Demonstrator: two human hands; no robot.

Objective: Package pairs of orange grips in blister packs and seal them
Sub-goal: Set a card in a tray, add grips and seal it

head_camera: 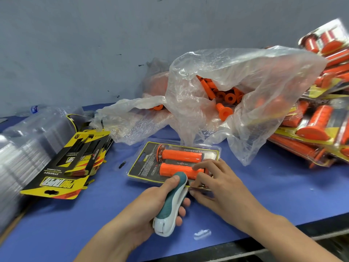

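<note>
stapling of the near edge of the blister pack [143,165] is judged to be the step in hand. the stapler [171,203] is gripped by the left hand [149,207], fingers curled round the body, thumb laid on the teal top. its nose is set over the pack's near edge. the pack is laid flat on the blue table [264,195], just in front of the plastic bag [245,76], with two orange grips [181,155] seated side by side inside. the near edge is pinched by the right hand [221,182] just beside the stapler nose, and the index fingertip [196,166] is rested on the nearer grip.

risks as judged:
- right thumb and fingers are held right at the stapler mouth. a pinch or a staple strike is likely if the press is made with them there.
- stapler is held at a slant to the edge, so a staple could be driven crooked or too near the rim and be torn out.
- whether both shell layers are caught in the mouth cannot be told, as it is hidden by the hands. if only one is caught, the seal is left open.
- pack is held at one spot only, so it could be swung round on the table under the press.
- bag film is draped at the pack's far edge and could be snagged when the pack is lifted.
</note>
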